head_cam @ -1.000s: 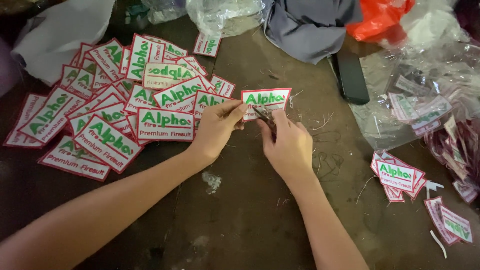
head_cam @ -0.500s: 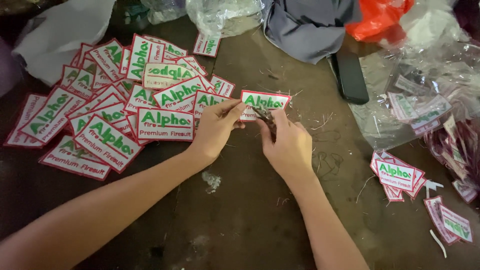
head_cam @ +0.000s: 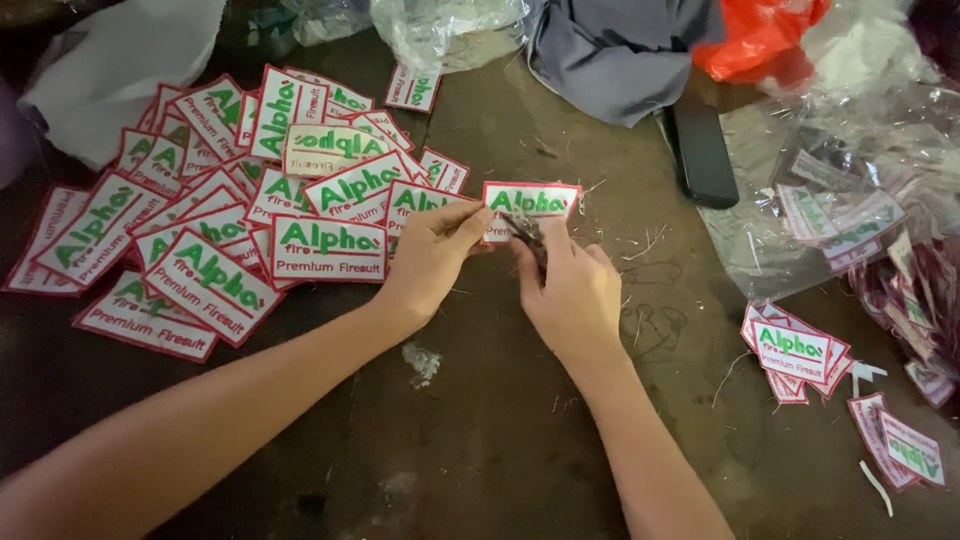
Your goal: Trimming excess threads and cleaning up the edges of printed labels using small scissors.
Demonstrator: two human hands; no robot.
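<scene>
the left hand point(head_cam: 430, 262) stays pinched on the lower left edge of the white embroidered patch point(head_cam: 535, 203), barely moved on the counter point(head_cam: 500, 420), while the right hand point(head_cam: 572, 292) keeps small dark snips point(head_cam: 524, 229) clamped in its grip, so the trimming looks unfinished

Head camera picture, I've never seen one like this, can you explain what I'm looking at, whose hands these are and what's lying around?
The camera sits on a person's head and looks down, so both bare arms are the wearer's own. The left hand pinches one white patch with a red border and green lettering by its edge. The right hand presses a small dark tool, too small to identify, against that patch. They work over a brown table. A big pile of like patches lies at left, a smaller stack at right, with clear plastic bags, a dark phone and grey cloth beyond.
</scene>
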